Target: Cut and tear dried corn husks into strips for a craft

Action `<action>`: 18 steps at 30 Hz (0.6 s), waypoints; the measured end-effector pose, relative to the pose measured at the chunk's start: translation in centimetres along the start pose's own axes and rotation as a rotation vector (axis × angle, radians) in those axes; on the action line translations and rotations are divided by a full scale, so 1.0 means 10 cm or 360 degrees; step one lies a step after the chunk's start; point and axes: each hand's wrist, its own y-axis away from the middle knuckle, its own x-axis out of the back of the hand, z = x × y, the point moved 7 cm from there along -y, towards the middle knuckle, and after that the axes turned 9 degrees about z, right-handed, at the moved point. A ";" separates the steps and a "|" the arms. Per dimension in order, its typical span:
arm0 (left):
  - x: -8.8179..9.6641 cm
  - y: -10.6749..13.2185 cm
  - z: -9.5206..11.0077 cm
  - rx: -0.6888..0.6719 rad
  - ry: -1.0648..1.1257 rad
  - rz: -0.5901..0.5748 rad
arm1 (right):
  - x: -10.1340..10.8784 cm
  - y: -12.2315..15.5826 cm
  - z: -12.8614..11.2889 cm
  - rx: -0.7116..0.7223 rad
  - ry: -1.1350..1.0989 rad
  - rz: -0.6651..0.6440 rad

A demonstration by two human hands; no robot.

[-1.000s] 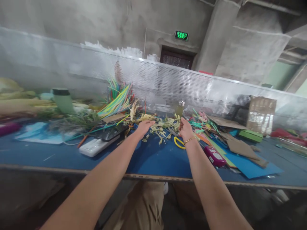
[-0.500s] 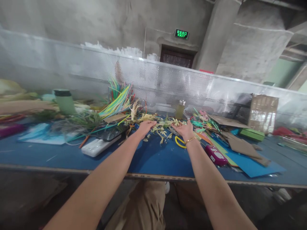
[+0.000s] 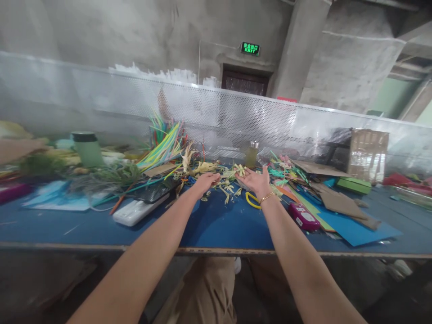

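Observation:
My left hand [image 3: 207,181] is over the scraps at the middle of the table, its fingers bent inward and close together. Whatever they hold, if anything, is too small to make out. Opposite it, my right hand [image 3: 255,181] is turned palm up with fingers spread and thumb raised. A pale green-yellow piece of plant material [image 3: 240,170] lies at its fingertips, seemingly loose. Dry, pale leaf scraps [image 3: 227,188] are strewn between and below both hands. Close under the right hand lies a yellow loop [image 3: 252,200], probably a scissors handle.
Left are a white box-shaped object [image 3: 131,213], colourful pipe-cleaner-like stems [image 3: 164,146] and a green cup with a dark lid [image 3: 87,149]. Right are a purple case [image 3: 303,217], blue paper [image 3: 362,228] and cardboard [image 3: 339,204]. A yellowish bottle [image 3: 251,155] stands before the perforated metal screen [image 3: 263,117].
The left hand's fingers have bent inward. My right hand has opened flatter, and the plant piece now lies farther left, at its fingertips. The camera view has shifted slightly.

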 end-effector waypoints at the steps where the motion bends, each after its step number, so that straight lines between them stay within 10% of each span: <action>1: 0.00 0.00 0.00 0.0013 0.0007 -0.0002 | -0.01 0.01 0.01 -0.0019 -0.0019 -0.0008; 18: -0.09 0.05 -0.01 0.0241 0.0180 -0.0112 | -0.26 0.18 0.24 -0.0273 0.0229 -0.0338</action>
